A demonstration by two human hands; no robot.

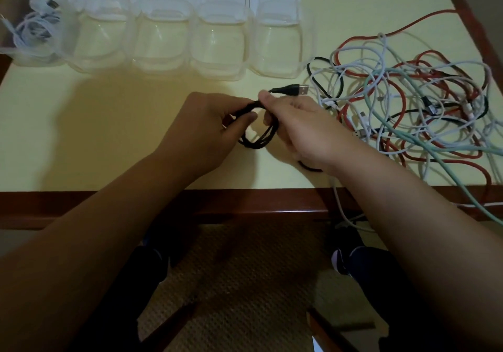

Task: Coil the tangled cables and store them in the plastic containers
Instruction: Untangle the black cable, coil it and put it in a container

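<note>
A black cable (258,139) is wound into a small coil at the middle of the table. My left hand (206,131) pinches the coil's top on the left. My right hand (299,128) grips the coil from the right, and the cable's USB plug (299,89) sticks out past its fingers. A tangled heap of red, white, black and mint cables (408,101) lies on the right side of the table. Several clear plastic containers (160,33) stand in a row along the back. The leftmost container (57,44) holds a coiled white cable (32,29).
The table (109,133) has a pale yellow top and a dark wooden rim. Some cables hang over its front edge at the right (345,215). A woven mat (245,283) and my feet lie below.
</note>
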